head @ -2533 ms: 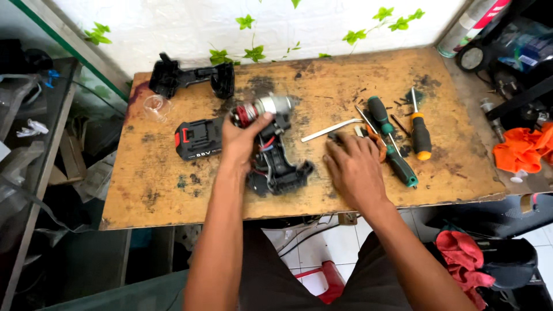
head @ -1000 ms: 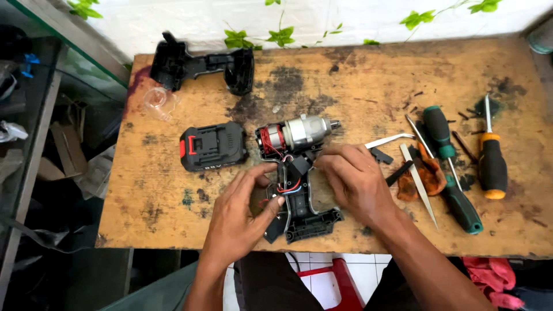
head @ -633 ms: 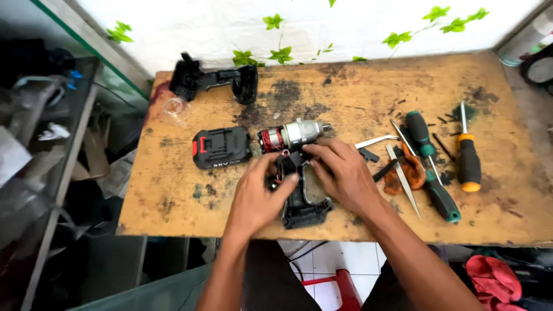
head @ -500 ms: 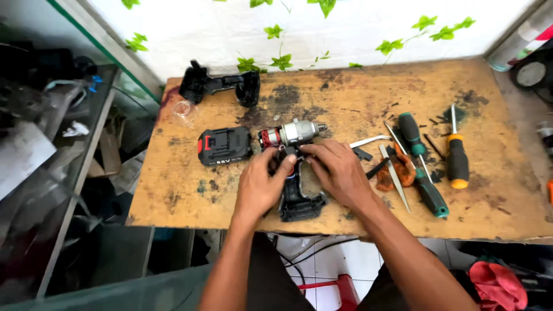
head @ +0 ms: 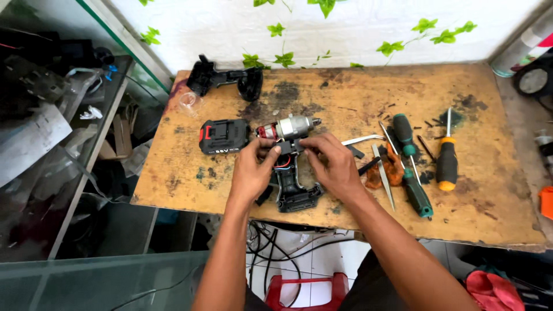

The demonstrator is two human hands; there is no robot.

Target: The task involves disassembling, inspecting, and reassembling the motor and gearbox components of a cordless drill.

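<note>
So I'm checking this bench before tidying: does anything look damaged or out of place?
Yes: the cordless drill under both hands lies opened, motor and wires bare. Its other shell half sits apart at the table's back edge, the battery pack detached beside it.

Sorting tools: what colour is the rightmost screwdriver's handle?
Black with orange ends, on the screwdriver; head view.
</note>
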